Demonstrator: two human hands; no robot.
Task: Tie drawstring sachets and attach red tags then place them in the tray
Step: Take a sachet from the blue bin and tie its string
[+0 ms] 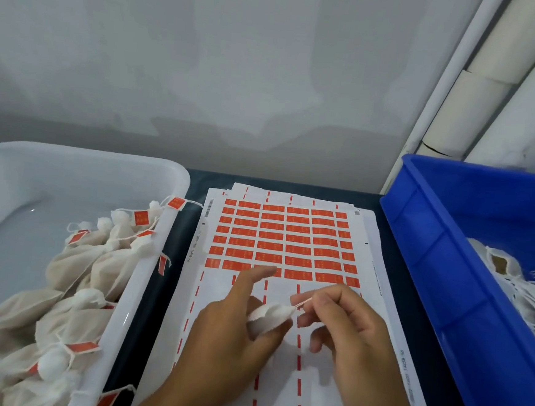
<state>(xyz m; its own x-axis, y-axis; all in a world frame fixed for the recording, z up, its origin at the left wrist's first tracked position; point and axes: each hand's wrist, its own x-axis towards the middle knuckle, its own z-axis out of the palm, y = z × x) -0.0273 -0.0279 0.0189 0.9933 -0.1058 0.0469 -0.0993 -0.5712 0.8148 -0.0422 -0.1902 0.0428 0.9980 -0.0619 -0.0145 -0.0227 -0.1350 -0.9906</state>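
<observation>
Along the left edge of the frame sits the white tray (pixel 178 176), its lower half heaped with finished sachets (pixel 71 283), each cinched at the neck and carrying a red tag; a few tags hang over the tray's right rim. In the centre, on the dark table (pixel 155 306), lies a stack of label sheets (pixel 289 239), the top one holding rows of red tags across its upper part and bare backing below. Over that bare lower part, low in the middle of the frame, the left hand (pixel 234 328) pinches the gathered neck of a small white sachet (pixel 270 315) between thumb and fingers, forefinger stretched toward the lowest tag row. Just to its right, the right hand (pixel 349 331) pinches the drawstring (pixel 301 303) coming off the sachet's mouth, pulling it taut to the right. This looks like the tying step, with the cord being drawn tight. The next move likely calls for knotting the cord, then peeling a tag from the bottom row and folding it round the string. At the right edge, a blue bin (pixel 432 248) holds untied sachets with loose strings.
</observation>
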